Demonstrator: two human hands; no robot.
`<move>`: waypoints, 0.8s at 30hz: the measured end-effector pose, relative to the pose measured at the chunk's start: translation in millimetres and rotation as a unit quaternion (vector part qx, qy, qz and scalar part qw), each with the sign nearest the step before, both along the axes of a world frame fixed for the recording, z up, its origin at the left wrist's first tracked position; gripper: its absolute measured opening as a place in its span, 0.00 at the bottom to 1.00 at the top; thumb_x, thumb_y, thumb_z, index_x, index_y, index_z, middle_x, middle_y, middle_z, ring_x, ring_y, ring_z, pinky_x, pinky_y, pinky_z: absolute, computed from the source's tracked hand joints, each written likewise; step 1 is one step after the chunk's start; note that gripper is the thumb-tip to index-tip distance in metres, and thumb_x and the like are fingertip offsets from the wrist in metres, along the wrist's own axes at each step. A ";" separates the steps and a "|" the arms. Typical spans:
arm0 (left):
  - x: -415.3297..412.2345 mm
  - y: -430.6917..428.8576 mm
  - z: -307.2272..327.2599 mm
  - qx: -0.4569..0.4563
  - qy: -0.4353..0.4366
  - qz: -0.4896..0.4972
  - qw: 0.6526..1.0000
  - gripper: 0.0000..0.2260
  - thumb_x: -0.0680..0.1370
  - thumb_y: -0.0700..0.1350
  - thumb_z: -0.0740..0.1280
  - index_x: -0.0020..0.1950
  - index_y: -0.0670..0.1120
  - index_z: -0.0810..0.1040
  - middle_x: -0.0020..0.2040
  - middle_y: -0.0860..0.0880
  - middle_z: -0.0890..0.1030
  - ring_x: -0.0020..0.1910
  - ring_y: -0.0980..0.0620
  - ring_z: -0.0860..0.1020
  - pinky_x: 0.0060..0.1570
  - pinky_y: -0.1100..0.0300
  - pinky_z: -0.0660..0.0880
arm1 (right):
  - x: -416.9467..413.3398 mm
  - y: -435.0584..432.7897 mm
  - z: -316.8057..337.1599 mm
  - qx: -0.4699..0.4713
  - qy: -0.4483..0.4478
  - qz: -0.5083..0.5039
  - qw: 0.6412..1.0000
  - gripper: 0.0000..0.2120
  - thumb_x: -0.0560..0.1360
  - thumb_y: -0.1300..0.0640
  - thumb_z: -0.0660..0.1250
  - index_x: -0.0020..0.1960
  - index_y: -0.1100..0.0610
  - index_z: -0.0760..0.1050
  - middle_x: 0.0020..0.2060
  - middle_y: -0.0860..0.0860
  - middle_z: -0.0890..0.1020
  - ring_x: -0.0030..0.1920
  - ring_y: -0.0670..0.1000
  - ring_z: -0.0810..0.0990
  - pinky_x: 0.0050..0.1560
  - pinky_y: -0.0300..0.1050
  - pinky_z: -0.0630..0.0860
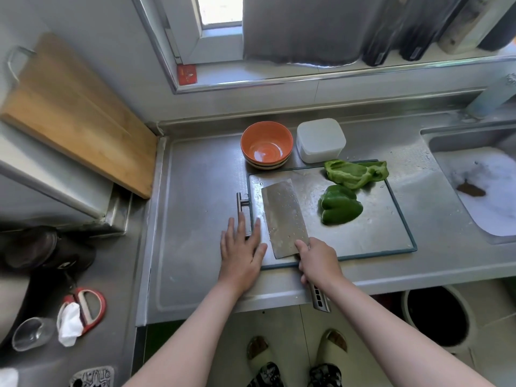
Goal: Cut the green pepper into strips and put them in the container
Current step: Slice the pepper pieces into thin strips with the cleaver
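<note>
Pepper pieces (341,204) two, cleaver (284,216) one, bowl (266,148) one, container (320,139) one.

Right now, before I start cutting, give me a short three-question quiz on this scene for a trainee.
1. True or false: the green pepper on the steel cutting board is already in strips.
2. Which hand grips the handle of the cleaver? A. left hand B. right hand C. neither
3. Fill in: seen from the head camera, the orange bowl stands to the ___ of the white container.

Key:
1. False: it lies in two large pieces.
2. B: the left hand lies flat at the board's left edge.
3. left
</note>
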State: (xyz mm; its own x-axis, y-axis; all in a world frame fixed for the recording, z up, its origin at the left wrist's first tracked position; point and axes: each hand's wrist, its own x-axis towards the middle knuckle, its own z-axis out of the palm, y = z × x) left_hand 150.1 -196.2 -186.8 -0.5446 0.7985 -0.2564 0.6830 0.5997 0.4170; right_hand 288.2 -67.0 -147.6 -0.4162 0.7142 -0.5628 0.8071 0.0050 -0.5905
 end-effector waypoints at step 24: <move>25.8 105.8 93.4 0.236 -0.026 -0.074 0.969 0.26 0.79 0.53 0.51 0.78 0.54 0.64 0.79 0.56 0.58 0.79 0.55 0.49 0.76 0.56 0.45 | 66.5 53.1 73.8 -0.090 0.198 -0.160 0.963 0.15 0.84 0.51 0.58 0.44 0.60 0.72 0.28 0.54 0.75 0.23 0.54 0.71 0.28 0.44 0.69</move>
